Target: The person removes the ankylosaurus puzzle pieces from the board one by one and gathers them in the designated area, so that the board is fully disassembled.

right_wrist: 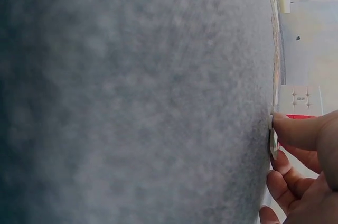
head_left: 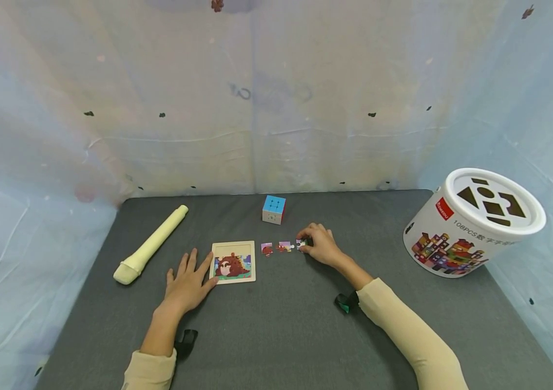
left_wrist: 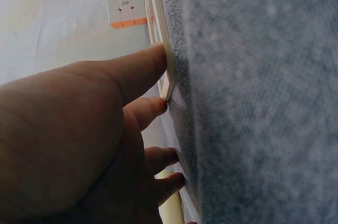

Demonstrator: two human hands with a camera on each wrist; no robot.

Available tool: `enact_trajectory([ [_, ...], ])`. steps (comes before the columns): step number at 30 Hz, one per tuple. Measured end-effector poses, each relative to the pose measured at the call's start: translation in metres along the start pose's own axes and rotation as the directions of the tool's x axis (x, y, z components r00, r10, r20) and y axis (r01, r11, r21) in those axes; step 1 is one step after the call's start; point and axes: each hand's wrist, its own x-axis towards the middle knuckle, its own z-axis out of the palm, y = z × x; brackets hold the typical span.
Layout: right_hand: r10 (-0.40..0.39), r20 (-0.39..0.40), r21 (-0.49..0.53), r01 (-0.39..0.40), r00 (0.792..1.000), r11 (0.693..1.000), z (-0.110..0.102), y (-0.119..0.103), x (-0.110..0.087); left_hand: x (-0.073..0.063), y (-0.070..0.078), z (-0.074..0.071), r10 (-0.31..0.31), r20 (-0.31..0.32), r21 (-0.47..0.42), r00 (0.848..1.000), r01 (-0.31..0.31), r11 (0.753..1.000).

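Observation:
My left hand [head_left: 186, 287] lies with spread fingers at the left side of a small wooden jigsaw tray [head_left: 233, 246]. In the left wrist view its thumb [left_wrist: 150, 60] touches the tray's edge. The tray shows a red dinosaur picture in its lower part, with pale bare wood above. Right of it, two loose puzzle pieces [head_left: 267, 249] lie in a row on the cloth. At the row's right end my right hand [head_left: 324, 248] pinches another puzzle piece [head_left: 300, 244] between thumb and fingers. The right wrist view shows this piece [right_wrist: 273, 143] edge-on, close to the cloth.
A blue-topped puzzle cube [head_left: 273, 209] stands behind the pieces. Far left lies a pale yellow, stick-like thing [head_left: 154, 241] with a thicker near end. A large white block bucket [head_left: 456, 230] stands at the right edge of the grey-covered table [head_left: 276, 341].

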Motion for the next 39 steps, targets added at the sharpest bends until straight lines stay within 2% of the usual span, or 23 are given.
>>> enact_trajectory([
  [13,0.009,0.01,-0.016,-0.008,1.0,1.0,-0.003,-0.008,0.004,-0.002,0.0,-0.001,0.001,-0.009,0.0,1.0,-0.001,1.0],
  [18,-0.04,-0.035,0.022,0.04,0.999,0.999,0.001,-0.024,0.015,-0.001,-0.001,-0.002,-0.001,-0.016,0.006,1.0,0.001,1.0],
  [23,-0.107,-0.015,0.11,0.108,0.994,0.988,0.02,-0.056,0.029,-0.001,-0.001,-0.001,0.003,-0.021,0.006,1.0,-0.003,1.0],
  [30,-0.206,0.086,0.303,0.172,0.975,0.937,0.055,-0.101,0.048,0.0,-0.001,0.001,0.01,-0.031,-0.002,0.999,-0.01,1.0],
  [39,-0.248,0.183,0.36,0.17,0.951,0.917,0.085,-0.129,0.061,-0.001,-0.003,0.0,0.014,-0.03,0.002,0.999,-0.014,1.0],
])
